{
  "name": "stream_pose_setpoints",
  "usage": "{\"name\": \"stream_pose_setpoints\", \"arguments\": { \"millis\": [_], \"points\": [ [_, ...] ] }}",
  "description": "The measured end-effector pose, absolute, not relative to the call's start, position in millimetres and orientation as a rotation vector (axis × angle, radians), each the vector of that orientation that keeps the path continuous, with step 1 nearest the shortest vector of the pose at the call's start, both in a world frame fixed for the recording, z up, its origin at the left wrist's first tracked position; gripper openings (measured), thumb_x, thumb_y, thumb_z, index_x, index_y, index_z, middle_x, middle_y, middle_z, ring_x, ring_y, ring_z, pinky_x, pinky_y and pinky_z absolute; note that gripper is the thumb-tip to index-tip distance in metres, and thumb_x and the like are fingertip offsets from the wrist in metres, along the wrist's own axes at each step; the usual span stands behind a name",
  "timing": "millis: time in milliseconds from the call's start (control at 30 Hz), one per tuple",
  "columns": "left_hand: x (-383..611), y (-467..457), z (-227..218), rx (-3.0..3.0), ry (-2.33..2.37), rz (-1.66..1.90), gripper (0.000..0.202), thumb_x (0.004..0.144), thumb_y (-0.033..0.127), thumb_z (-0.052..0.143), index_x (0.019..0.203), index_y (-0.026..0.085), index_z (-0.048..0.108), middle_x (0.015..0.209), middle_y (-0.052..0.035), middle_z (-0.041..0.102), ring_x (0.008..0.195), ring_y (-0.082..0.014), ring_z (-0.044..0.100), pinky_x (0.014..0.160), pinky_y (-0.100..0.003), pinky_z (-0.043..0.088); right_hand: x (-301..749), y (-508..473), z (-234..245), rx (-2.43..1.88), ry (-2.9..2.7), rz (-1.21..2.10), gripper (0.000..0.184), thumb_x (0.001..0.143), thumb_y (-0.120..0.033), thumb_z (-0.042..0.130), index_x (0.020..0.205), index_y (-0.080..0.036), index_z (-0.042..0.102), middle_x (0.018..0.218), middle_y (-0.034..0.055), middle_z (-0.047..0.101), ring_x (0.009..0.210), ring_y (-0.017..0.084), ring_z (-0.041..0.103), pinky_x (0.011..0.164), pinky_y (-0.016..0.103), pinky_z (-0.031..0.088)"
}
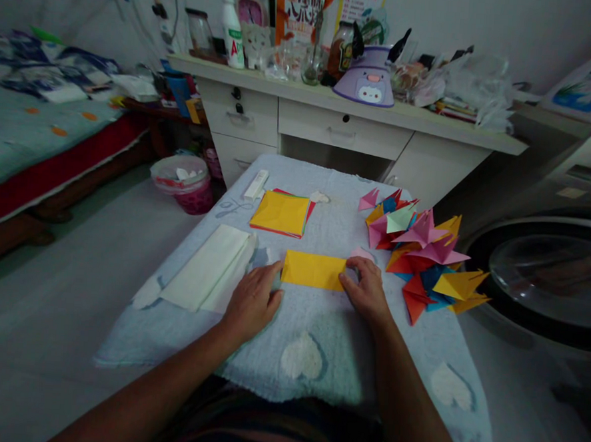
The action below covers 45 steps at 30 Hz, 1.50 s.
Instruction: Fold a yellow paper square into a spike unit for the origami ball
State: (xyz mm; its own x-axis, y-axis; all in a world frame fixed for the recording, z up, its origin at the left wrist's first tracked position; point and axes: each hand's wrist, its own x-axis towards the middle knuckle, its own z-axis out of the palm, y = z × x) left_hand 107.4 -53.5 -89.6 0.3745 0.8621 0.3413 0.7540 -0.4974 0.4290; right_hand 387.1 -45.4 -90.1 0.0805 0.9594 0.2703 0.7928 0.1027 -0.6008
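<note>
A yellow sheet of origami paper point(315, 271), folded into a long rectangle, lies flat on the cloth before me. At its left end my left hand point(254, 300) rests with the index fingertip touching the edge; its thumb is apart, off the paper. My right hand point(367, 289) grips the right end, thumb on top and fingers curled around the edge. Just behind lies a stack of square coloured paper point(279, 212), yellow uppermost. To the right is a pile of folded paper cranes point(425, 235) in pink, red, blue, yellow and pale green.
A folded white paper or cloth point(205, 269) lies left of my left hand, with a small white box point(256, 185) farther back. The patterned tablecloth point(302, 355) covers the table. Beyond stand a cluttered cabinet point(341, 127), a pink bin point(182, 181) and a front-loading washer point(547, 283).
</note>
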Motion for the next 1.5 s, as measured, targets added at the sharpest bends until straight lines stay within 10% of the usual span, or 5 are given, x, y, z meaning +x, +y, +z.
{"name": "stream_pose_setpoints", "arguments": {
  "millis": [400, 700, 967, 1300, 1500],
  "points": [
    [139.5, -45.5, -47.7, 2.312, 1.279, 0.91, 0.059, 0.083, 0.008, 0.049, 0.139, 0.021, 0.036, 0.142, -0.0109, 0.047, 0.126, -0.0225, 0.052, 0.102, -0.038, 0.048, 380.1, -45.0, -88.8, -1.221, -1.522, 0.668, 0.009, 0.081, -0.028, 0.063, 0.082, -0.025, 0.054, 0.107, 0.0054, 0.06, 0.108, 0.022, 0.055, 0.1, 0.042, 0.039],
    [157.5, -30.3, -46.6, 2.2, 1.254, 0.818, 0.048, 0.081, 0.009, 0.054, 0.127, 0.021, 0.049, 0.118, -0.0075, 0.061, 0.108, -0.0214, 0.061, 0.094, -0.038, 0.05, 381.3, -51.0, -78.8, -1.103, -1.597, 0.873, 0.01, 0.083, -0.029, 0.063, 0.088, -0.026, 0.056, 0.124, 0.0053, 0.053, 0.123, 0.023, 0.047, 0.107, 0.042, 0.035],
    [150.0, -35.0, -37.5, 2.178, 1.13, 0.89, 0.019, 0.081, 0.007, 0.052, 0.088, 0.019, 0.064, 0.092, -0.0026, 0.056, 0.091, -0.0163, 0.059, 0.082, -0.03, 0.049, 382.4, -51.7, -78.4, -1.311, -1.815, 0.655, 0.054, 0.071, -0.012, 0.057, 0.122, -0.028, 0.05, 0.138, 0.0081, 0.04, 0.137, 0.025, 0.033, 0.115, 0.047, 0.024],
    [142.4, -35.4, -40.7, 2.247, 0.962, 0.925, 0.026, 0.067, 0.0, 0.05, 0.082, 0.02, 0.054, 0.098, -0.0035, 0.052, 0.098, -0.0175, 0.056, 0.088, -0.032, 0.048, 383.9, -48.0, -84.4, -1.289, -1.605, 0.499, 0.02, 0.077, -0.017, 0.06, 0.095, -0.024, 0.061, 0.141, 0.0094, 0.038, 0.125, 0.026, 0.046, 0.101, 0.046, 0.043],
    [139.0, -34.8, -41.5, 2.316, 0.924, 0.903, 0.027, 0.068, -0.001, 0.048, 0.083, 0.02, 0.054, 0.103, -0.005, 0.051, 0.102, -0.0185, 0.056, 0.089, -0.032, 0.049, 381.6, -48.3, -79.0, -1.174, -1.558, 0.592, 0.013, 0.076, -0.016, 0.06, 0.086, -0.025, 0.059, 0.112, 0.0072, 0.062, 0.113, 0.024, 0.057, 0.096, 0.042, 0.047]
  ]
}}
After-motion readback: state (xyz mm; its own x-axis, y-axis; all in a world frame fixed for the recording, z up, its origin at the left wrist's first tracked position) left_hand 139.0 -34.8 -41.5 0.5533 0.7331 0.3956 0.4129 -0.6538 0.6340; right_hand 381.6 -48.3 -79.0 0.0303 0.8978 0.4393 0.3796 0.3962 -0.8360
